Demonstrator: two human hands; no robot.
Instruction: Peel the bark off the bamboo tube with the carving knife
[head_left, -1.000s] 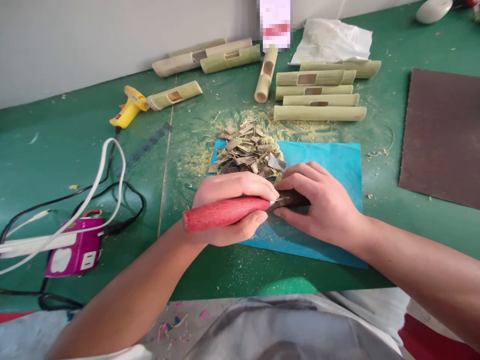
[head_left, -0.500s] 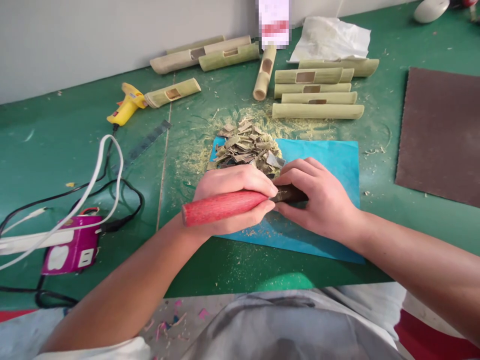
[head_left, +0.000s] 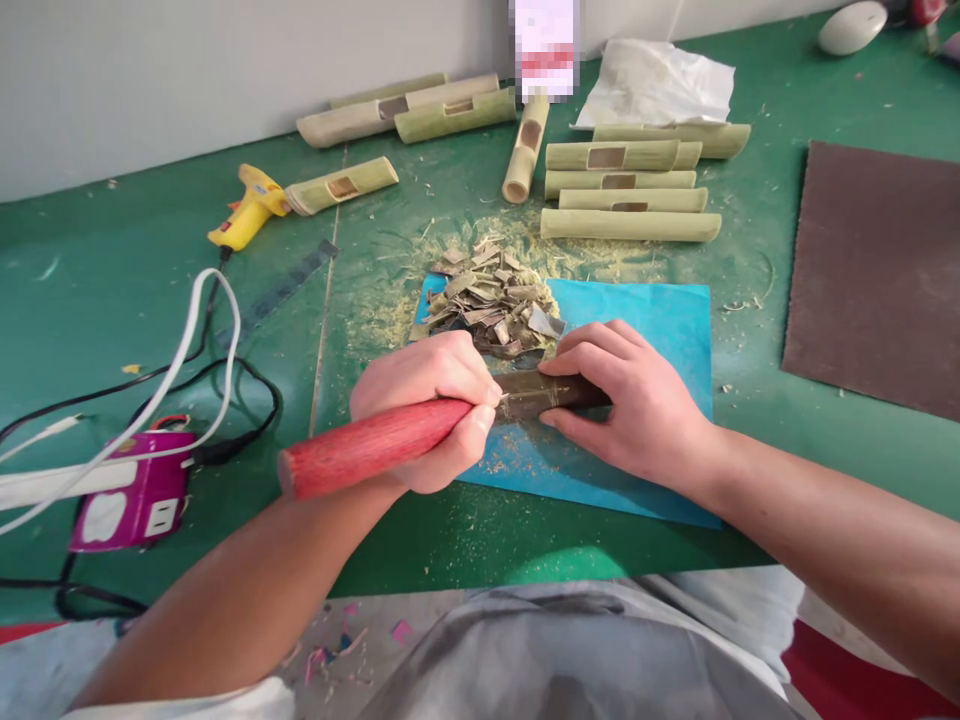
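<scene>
My left hand (head_left: 431, 400) is closed around a tool with a thick red wooden handle (head_left: 375, 445). Its butt points down-left, and the working end is mostly hidden by my fingers, so its kind does not show. That end meets a dark brown bamboo piece (head_left: 521, 395) with pale scratch marks on its top. My right hand (head_left: 630, 395) grips the bamboo piece at its right end, thumb on the near side and fingers on the far side. Beneath lies a blue sheet (head_left: 652, 310). A heap of bamboo chips (head_left: 491, 300) sits just beyond my hands.
Cut bamboo tubes (head_left: 630, 226) lie in rows at the back, several with rectangular openings. At left are a yellow glue gun (head_left: 251, 210), a purple power adapter (head_left: 142, 490) and tangled cables. A brown sheet (head_left: 874, 280) lies right; white crumpled paper (head_left: 656, 85) rests behind.
My left hand has drawn back to the left and slightly down with the red-handled tool, exposing more of the bamboo piece. My right hand keeps its hold, nearly still.
</scene>
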